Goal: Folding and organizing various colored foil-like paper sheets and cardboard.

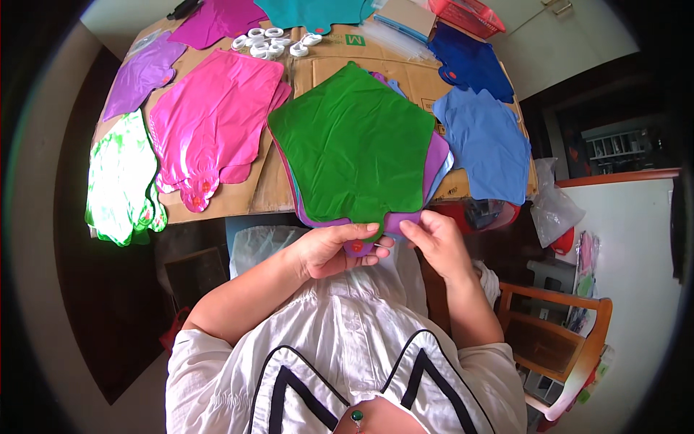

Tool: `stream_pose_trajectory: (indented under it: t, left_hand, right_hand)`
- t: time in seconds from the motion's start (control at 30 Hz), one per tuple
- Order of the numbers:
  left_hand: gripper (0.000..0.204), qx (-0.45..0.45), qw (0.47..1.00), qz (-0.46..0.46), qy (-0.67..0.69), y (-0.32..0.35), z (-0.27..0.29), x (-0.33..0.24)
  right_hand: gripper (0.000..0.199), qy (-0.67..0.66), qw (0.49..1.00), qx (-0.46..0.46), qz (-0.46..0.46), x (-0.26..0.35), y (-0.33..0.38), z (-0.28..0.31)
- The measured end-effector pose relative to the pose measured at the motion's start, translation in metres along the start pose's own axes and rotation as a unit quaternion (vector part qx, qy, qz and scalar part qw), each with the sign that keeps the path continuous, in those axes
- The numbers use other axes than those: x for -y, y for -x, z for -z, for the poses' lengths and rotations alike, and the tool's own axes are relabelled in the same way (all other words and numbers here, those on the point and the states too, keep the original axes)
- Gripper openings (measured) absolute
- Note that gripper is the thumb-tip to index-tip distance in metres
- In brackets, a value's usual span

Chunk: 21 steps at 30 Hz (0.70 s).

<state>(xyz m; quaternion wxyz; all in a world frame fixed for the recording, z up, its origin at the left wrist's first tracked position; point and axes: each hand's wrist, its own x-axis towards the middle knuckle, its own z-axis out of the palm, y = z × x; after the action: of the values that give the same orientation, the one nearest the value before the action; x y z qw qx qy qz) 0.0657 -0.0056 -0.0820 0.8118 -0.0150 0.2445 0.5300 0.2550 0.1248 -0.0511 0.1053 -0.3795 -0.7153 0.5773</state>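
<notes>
A stack of flat, uninflated foil balloons hangs over the near table edge in front of me, with a green balloon (354,137) on top. Edges of purple (437,160), light blue and pink ones stick out beneath it. My left hand (336,249) grips the stack's neck end, thumb on top and fingers underneath, beside a purple tab with a red mark. Just right of it, my right hand (435,242) pinches the purple lower edge between thumb and fingers. How many layers each hand holds is hidden.
Pink (217,116), green-and-white (123,181), purple (144,72), blue (486,145) and navy (473,61) balloons lie around the cardboard-covered table (311,72). White ribbon rolls (267,45) and a red basket (470,16) sit at the back. A wooden chair (553,333) stands right.
</notes>
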Motion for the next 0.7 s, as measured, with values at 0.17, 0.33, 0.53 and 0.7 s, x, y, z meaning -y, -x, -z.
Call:
stream_pose_trajectory:
  t: [0.17, 0.33, 0.53, 0.7]
  left_hand:
    - [0.022, -0.043, 0.999, -0.018, -0.017, 0.002, 0.007, 0.000]
    - [0.020, -0.074, 0.992, -0.036, -0.095, 0.011, -0.010, 0.000]
    - [0.022, 0.029, 0.998, -0.022, -0.060, 0.019, -0.012, -0.003]
    - [0.016, -0.039, 0.998, -0.028, -0.041, 0.013, -0.001, 0.007]
  right_hand:
    - [0.027, -0.242, 0.967, 0.079, -0.028, 0.007, 0.000, -0.013]
    - [0.026, -0.365, 0.914, 0.107, -0.144, 0.018, -0.009, 0.019]
    - [0.018, -0.216, 0.976, 0.011, 0.005, 0.006, -0.011, -0.006]
    - [0.029, -0.200, 0.977, 0.077, 0.002, 0.010, -0.014, 0.002]
